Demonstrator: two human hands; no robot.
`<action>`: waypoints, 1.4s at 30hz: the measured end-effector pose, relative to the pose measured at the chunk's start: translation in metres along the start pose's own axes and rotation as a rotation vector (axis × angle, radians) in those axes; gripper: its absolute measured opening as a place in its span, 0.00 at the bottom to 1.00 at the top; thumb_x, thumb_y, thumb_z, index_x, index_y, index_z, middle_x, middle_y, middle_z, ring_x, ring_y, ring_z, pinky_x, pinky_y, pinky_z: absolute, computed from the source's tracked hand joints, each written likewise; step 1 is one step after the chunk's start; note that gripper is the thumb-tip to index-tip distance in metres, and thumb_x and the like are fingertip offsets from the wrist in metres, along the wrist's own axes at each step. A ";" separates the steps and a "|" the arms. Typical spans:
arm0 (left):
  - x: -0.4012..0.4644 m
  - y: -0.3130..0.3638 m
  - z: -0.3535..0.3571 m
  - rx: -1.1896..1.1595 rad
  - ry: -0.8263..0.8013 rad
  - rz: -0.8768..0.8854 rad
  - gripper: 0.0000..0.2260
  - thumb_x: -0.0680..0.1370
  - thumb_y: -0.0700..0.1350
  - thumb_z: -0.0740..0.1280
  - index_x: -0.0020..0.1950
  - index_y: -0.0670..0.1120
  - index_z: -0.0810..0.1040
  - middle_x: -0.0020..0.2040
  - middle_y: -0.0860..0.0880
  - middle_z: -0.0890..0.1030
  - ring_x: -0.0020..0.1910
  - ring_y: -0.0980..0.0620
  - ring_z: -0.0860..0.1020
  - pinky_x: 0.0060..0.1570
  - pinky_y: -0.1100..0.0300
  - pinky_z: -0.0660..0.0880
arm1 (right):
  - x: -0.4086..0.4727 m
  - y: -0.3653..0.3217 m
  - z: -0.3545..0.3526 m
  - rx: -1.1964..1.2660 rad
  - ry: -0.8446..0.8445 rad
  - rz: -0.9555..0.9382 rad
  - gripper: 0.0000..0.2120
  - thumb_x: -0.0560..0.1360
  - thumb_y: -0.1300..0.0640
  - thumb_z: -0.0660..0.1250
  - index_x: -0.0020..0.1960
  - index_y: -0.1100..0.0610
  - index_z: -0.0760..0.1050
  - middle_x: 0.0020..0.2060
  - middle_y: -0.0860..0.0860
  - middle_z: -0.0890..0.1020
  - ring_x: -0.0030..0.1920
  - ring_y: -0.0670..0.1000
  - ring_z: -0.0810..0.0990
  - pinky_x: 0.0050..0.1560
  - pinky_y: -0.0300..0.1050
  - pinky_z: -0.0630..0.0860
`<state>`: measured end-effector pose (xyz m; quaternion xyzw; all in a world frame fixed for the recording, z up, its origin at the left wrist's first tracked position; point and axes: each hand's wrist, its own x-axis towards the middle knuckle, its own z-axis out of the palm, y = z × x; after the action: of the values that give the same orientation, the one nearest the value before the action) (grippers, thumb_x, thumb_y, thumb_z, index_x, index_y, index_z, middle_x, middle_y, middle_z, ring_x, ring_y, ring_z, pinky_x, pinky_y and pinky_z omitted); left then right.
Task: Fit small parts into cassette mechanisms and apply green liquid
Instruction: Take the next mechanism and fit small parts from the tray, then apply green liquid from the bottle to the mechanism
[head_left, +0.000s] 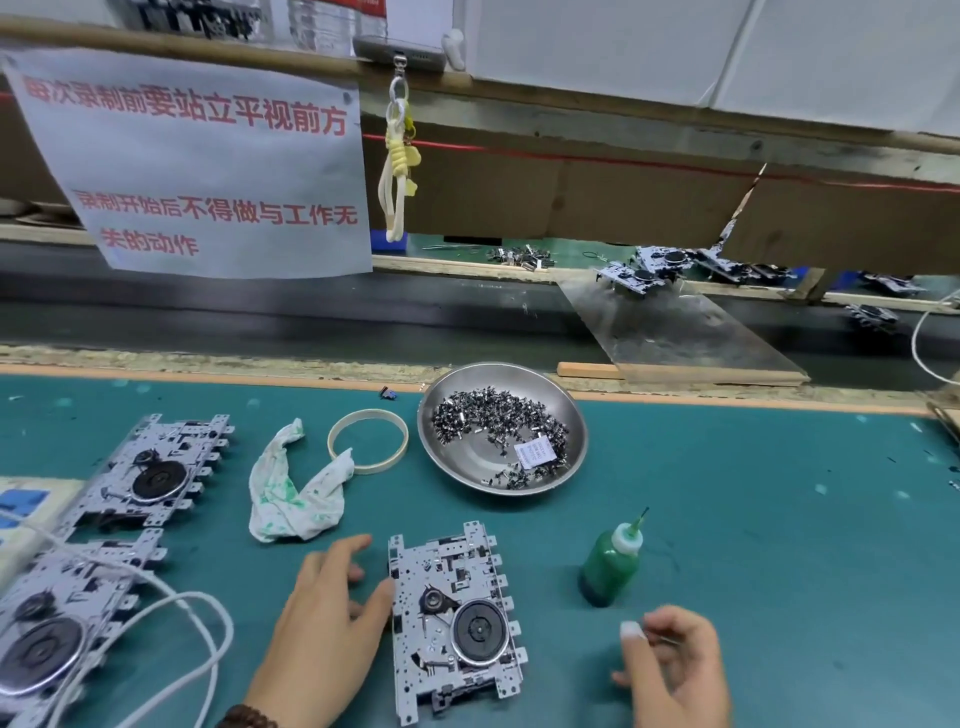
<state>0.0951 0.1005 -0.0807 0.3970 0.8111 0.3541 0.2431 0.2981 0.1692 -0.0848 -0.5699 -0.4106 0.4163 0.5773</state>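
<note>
A silver metal cassette mechanism with a black round flywheel (453, 619) lay flat on the teal mat (753, 519), touched at its left edge by the relaxed fingers of the left hand (324, 618). A thin metal pin, seemingly tweezers (662, 638), was pinched in the curled right hand (675, 670), near the upright green liquid bottle (610, 564). Small dark parts were heaped in a round steel dish (503, 428) beyond.

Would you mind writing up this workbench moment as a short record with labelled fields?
surface: teal mat
work piece: cassette mechanism, flat on the mat between the hands
left hand: fingers straight, touching the mechanism's left edge
right hand: fingers curled, pinching something thin; too small to identify
green liquid: bottle, upright, nozzle on, untouched, right of the mechanism
parts supply: metal bowl holding small parts
waiting: two more mechanisms at far left
other: green-stained rag, tape ring
</note>
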 end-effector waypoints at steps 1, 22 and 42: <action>-0.001 0.001 0.000 -0.031 -0.041 -0.010 0.16 0.75 0.48 0.67 0.60 0.56 0.68 0.46 0.56 0.72 0.36 0.57 0.77 0.46 0.58 0.73 | 0.002 0.001 -0.001 -0.016 0.058 -0.021 0.20 0.69 0.79 0.64 0.38 0.55 0.67 0.32 0.57 0.70 0.24 0.39 0.72 0.24 0.29 0.70; 0.005 0.019 0.018 -0.903 -0.353 -0.318 0.14 0.76 0.33 0.65 0.58 0.46 0.71 0.34 0.44 0.81 0.29 0.50 0.81 0.25 0.60 0.76 | 0.037 -0.009 -0.010 -0.176 -0.338 -0.104 0.11 0.74 0.60 0.67 0.50 0.45 0.78 0.36 0.50 0.78 0.23 0.42 0.71 0.29 0.31 0.70; 0.003 0.028 0.028 -0.963 -0.392 -0.359 0.17 0.74 0.31 0.65 0.60 0.43 0.67 0.28 0.45 0.78 0.26 0.49 0.79 0.23 0.59 0.76 | 0.040 -0.012 0.020 0.211 -0.277 -0.217 0.10 0.68 0.52 0.69 0.48 0.51 0.74 0.39 0.46 0.82 0.37 0.42 0.81 0.33 0.33 0.77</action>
<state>0.1255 0.1259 -0.0777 0.1547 0.5521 0.5574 0.6005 0.2914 0.2133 -0.0723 -0.3960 -0.4991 0.4668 0.6133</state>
